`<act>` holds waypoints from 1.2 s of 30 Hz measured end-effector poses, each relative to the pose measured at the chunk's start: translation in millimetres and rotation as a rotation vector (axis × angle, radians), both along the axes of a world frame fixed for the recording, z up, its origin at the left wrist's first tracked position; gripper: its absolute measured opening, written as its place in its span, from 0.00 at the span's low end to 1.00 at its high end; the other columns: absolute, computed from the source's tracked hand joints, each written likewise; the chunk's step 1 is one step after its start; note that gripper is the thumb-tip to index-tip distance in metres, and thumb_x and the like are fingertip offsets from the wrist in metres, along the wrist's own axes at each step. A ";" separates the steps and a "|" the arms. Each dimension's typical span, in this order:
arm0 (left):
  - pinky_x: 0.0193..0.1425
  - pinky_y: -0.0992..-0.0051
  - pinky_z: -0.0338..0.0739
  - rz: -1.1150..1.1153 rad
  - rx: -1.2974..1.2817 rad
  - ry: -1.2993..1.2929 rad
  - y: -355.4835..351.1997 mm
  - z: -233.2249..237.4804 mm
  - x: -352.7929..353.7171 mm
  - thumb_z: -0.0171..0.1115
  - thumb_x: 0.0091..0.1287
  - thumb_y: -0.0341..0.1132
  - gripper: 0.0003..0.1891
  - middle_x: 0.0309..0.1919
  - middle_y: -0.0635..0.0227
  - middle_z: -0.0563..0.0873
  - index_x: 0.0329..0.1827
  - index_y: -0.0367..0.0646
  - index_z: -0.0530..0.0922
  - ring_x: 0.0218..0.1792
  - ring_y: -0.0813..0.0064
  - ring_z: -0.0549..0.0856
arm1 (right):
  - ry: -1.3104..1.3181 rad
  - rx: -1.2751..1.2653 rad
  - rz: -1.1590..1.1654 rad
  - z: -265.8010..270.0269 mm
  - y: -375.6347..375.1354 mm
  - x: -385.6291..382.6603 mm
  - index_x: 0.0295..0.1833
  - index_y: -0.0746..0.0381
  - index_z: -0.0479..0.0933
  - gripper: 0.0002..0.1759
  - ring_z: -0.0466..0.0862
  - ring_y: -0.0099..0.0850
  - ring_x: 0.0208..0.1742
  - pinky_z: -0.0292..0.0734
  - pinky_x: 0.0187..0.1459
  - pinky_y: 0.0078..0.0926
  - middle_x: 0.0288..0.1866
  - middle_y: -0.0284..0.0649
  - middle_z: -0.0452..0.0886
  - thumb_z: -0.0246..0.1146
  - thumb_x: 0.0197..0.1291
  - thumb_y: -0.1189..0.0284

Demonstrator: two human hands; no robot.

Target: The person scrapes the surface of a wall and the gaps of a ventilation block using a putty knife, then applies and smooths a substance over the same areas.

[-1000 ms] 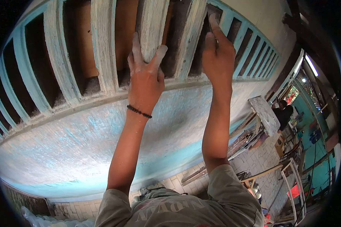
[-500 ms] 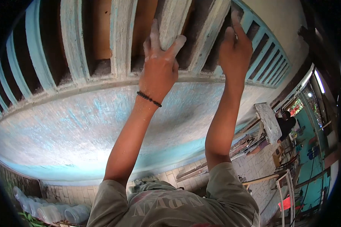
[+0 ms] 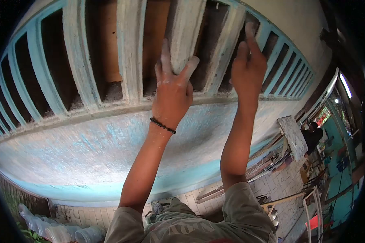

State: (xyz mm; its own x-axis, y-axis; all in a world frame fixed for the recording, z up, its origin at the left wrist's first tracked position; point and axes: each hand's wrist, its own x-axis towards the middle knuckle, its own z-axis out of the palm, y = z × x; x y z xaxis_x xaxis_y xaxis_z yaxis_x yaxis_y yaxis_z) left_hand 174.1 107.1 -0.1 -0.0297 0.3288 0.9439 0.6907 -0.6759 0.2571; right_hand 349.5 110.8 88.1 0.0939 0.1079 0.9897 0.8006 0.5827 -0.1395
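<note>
My left hand (image 3: 172, 93), with a dark beaded bracelet (image 3: 163, 125) at the wrist, straddles a worn whitish slat (image 3: 185, 30) of a wall vent. Its thumb lies on the right side of that slat and its fingers on the left, all coated in pale dust. To the right, my right hand (image 3: 248, 75) is curled against the vent, its index finger pointing up beside a blue slat (image 3: 264, 35). Whatever its folded fingers hold, if anything, is hidden.
Below the vent runs a wall (image 3: 89, 150) with patchy blue paint. Clear plastic containers (image 3: 59, 231) stand at lower left. Wood lengths (image 3: 271, 156) and a board (image 3: 293, 137) are at right. A person in dark clothing (image 3: 312, 137) is beyond, and a frame (image 3: 313, 210) stands lower right.
The vent and both hands sit lower in view, as the camera has tilted. Both hands stay at about the same slats, the left slightly lower along its slat.
</note>
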 end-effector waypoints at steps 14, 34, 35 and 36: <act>0.79 0.44 0.73 0.028 0.080 0.012 5.8 -0.5 0.6 0.69 0.60 0.18 0.37 0.86 0.36 0.57 0.73 0.58 0.80 0.79 0.29 0.70 | -0.027 0.110 0.083 6.1 14.8 -0.8 0.78 0.62 0.79 0.25 0.76 0.33 0.18 0.74 0.27 0.31 0.23 0.46 0.80 0.57 0.79 0.78; 0.77 0.46 0.75 0.035 0.074 0.020 4.1 -1.3 -0.4 0.69 0.59 0.17 0.38 0.86 0.36 0.58 0.73 0.59 0.80 0.78 0.30 0.72 | -0.045 0.035 0.025 13.2 -13.4 0.0 0.75 0.62 0.81 0.24 0.85 0.38 0.21 0.81 0.32 0.35 0.29 0.54 0.87 0.57 0.78 0.79; 0.77 0.46 0.75 0.036 0.074 0.014 4.7 -0.6 0.1 0.69 0.59 0.17 0.38 0.86 0.36 0.58 0.74 0.59 0.80 0.78 0.30 0.72 | -0.056 0.045 0.019 12.2 -13.7 1.0 0.75 0.62 0.81 0.24 0.86 0.40 0.22 0.81 0.32 0.37 0.30 0.54 0.87 0.57 0.78 0.79; 0.77 0.46 0.75 0.035 0.069 0.009 4.5 -0.9 0.5 0.69 0.59 0.17 0.38 0.86 0.35 0.58 0.74 0.59 0.79 0.78 0.30 0.72 | -0.066 0.056 0.013 11.3 -14.0 2.1 0.75 0.62 0.82 0.24 0.87 0.42 0.23 0.82 0.33 0.38 0.30 0.55 0.88 0.57 0.77 0.79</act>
